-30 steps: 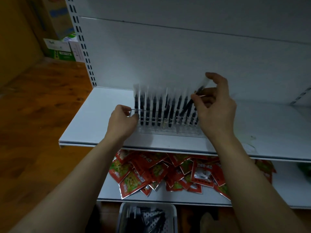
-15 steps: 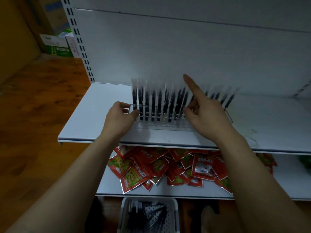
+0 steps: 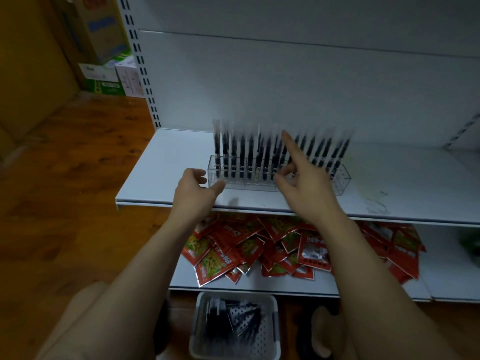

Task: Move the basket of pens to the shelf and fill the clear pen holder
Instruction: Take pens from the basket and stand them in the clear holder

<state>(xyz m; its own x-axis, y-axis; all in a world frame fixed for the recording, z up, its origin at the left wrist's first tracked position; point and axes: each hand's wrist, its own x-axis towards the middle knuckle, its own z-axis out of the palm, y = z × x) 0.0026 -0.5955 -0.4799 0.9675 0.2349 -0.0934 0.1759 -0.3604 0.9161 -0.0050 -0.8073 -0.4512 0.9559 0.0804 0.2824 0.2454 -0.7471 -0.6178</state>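
Clear pen holder point(image 3: 342, 180) sat on the shelf point(image 3: 166, 178), pens point(image 3: 242, 157) in it. Left hand point(image 3: 193, 187) loose at its 9 o'clock end; right hand point(image 3: 306, 188) among the pens, grip unclear. Basket point(image 3: 275, 333) was at 6 o'clock.

Red foil packets point(image 3: 285, 245) heaped, overlapping, on lower shelf point(image 3: 441, 268). Cardboard boxes point(image 3: 104, 48) stacked upper left on wooden floor point(image 3: 65, 178). Green-and-white carton point(image 3: 106, 81) at their base.

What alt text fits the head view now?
Two bare hands work at a clear pen holder packed with standing black pens on a white shelf: left hand at its left end, right hand pointing among them. A basket of pens sits below.
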